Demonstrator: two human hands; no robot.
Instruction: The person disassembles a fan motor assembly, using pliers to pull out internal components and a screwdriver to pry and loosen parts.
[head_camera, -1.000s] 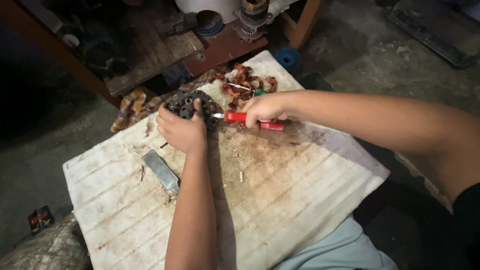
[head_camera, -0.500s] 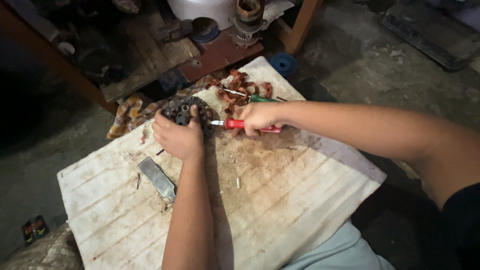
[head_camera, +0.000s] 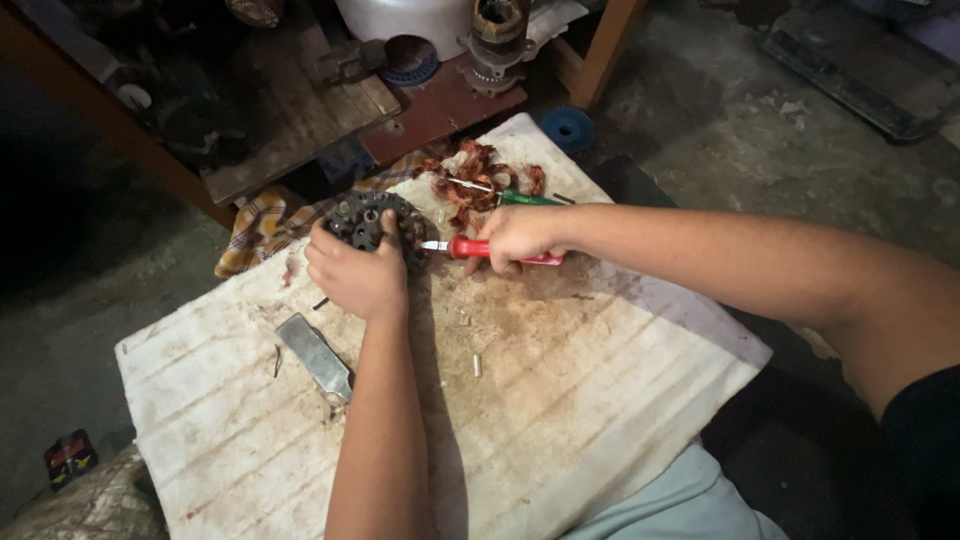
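Small red-and-black packet (head_camera: 70, 457) on floor, lower left

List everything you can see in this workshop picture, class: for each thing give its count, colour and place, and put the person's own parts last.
board: one, stained white, ribbed, on the floor under the work.
stator: one, dark round metal, far edge of the board, held by the left hand.
red screwdriver: one, red handle, tip at the stator, in the right hand.
green screwdriver: one, green handle, beyond the right hand.
copper wire: one heap, reddish, far edge of the board.
metal blade: one, grey, flat on the board, left of the forearm.
checked cloth: one, yellow-brown, beside the board.
blue disc: one, on the floor behind.
left hand: one, on the stator.
right hand: one, round the red handle.
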